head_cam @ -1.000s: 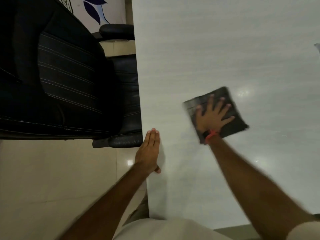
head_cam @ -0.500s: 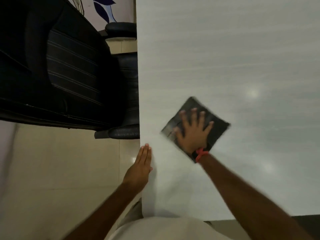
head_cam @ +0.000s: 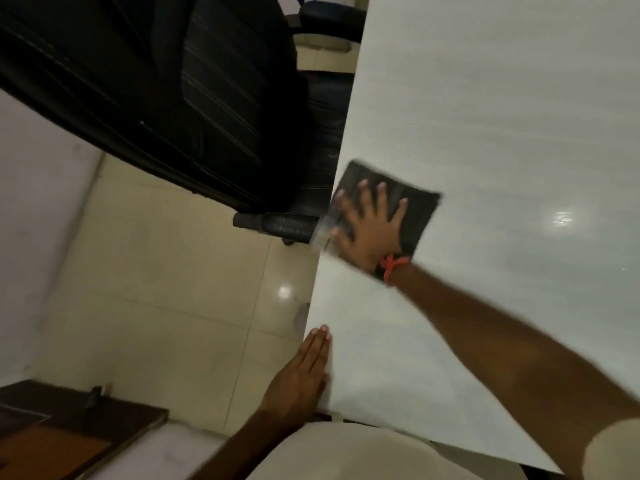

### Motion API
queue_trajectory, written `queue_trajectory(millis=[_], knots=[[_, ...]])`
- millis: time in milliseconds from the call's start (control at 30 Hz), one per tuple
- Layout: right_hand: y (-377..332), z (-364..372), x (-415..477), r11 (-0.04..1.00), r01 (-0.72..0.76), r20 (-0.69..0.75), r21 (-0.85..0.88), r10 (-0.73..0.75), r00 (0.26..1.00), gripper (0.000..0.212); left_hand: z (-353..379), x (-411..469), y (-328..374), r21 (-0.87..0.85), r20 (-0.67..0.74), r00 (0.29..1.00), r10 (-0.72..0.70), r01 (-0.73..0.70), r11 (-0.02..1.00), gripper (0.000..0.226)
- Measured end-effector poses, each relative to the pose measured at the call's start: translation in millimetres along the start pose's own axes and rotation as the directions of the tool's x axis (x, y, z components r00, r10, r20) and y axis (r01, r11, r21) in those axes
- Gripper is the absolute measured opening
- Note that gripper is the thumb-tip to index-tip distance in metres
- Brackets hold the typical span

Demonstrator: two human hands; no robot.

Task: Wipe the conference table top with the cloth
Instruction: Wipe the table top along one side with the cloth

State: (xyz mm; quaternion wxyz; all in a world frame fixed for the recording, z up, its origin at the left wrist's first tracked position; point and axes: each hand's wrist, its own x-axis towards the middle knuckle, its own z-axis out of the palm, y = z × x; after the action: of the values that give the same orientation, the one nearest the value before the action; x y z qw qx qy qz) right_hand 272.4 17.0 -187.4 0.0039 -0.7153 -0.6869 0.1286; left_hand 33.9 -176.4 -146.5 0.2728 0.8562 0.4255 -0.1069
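Cloth (head_cam: 414,211) at table (head_cam: 502,133) edge under right hand (head_cam: 370,230).

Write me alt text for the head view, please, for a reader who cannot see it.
A person's right hand, fingers spread, presses a dark square cloth flat on a pale grey glossy table top, at its edge beside a black leather office chair. The left hand rests with straight fingers along the same edge, closer to the person.

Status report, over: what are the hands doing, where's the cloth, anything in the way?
Right hand flat, pressing cloth at table edge. Left hand flat at same edge. Chair armrest just beside cloth, off the table.
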Motion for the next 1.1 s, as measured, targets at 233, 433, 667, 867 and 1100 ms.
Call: queue_trajectory(millis=[233,433,667,867,1100], knots=[[-4,5,-14,0.89,0.449,0.1,-0.079,-0.441,0.892,0.078,10,-16,1,-0.054,-0.025,0.999,-0.035,0.034,0.998,0.063],[16,-5,26,0.994,-0.101,-0.004,-0.036,0.101,0.995,0.082,11,-18,-2,-0.059,-0.027,1.0,0.003,-0.004,0.998,0.064],[17,14,-126,0.994,0.094,0.145,-0.059,-0.085,0.986,0.078,-16,21,-6,-0.153,0.172,0.98,-0.1,0.127,0.98,0.089],[133,-15,-81,0.802,-0.591,-0.017,0.089,0.594,0.804,0.083,-56,75,-7,0.024,0.265,0.964,-0.024,0.019,1.0,0.125],[48,12,-134,0.98,-0.197,0.037,-0.011,0.197,0.98,0.08,-94,155,4,-0.009,0.207,0.978,0.008,-0.007,1.0,0.12]])
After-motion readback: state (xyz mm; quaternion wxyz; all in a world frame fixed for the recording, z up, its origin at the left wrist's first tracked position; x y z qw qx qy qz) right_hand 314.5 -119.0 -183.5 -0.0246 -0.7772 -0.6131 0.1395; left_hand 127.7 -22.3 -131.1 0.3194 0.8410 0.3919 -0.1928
